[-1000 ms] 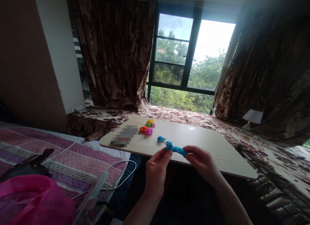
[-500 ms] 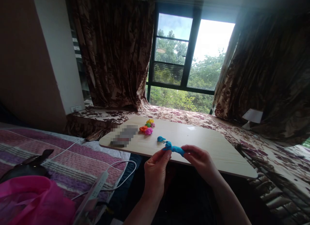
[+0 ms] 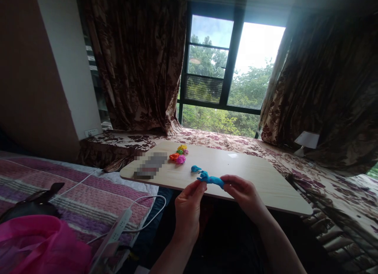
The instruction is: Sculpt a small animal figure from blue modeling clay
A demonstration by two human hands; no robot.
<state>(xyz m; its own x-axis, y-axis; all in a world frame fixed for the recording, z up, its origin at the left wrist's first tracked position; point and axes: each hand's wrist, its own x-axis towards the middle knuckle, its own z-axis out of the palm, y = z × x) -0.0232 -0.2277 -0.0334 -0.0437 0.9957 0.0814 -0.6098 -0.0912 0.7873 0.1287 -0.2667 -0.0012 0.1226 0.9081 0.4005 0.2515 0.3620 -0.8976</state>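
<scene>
Between my two hands I hold a blue piece of modelling clay (image 3: pixel 216 181), long and roughly sideways, above the near edge of the table. Its left end is lumpy, with small pieces sticking up. My left hand (image 3: pixel 189 205) pinches that lumpy end from below with thumb and fingers. At the smooth right end, my right hand (image 3: pixel 243 193) is closed on it between thumb and fingertips. A smaller blue lump (image 3: pixel 195 169) with a thin tip lies on the table just beyond. Farther back sit an orange lump (image 3: pixel 173 157), a pink lump (image 3: pixel 180 159) and a yellow lump (image 3: pixel 182 147).
The pale wooden table (image 3: pixel 254 171) bears a blurred-out dark flat object (image 3: pixel 150 165) on its left. A power strip (image 3: pixel 118 226) with a white cable and a pink bag (image 3: pixel 44 242) are on the bed at left. A lamp (image 3: pixel 306 140) stands by the right curtain.
Both hands keep their grip on the blue clay. The clay has levelled slightly, its right end a little higher. The whole view has shifted very slightly.
</scene>
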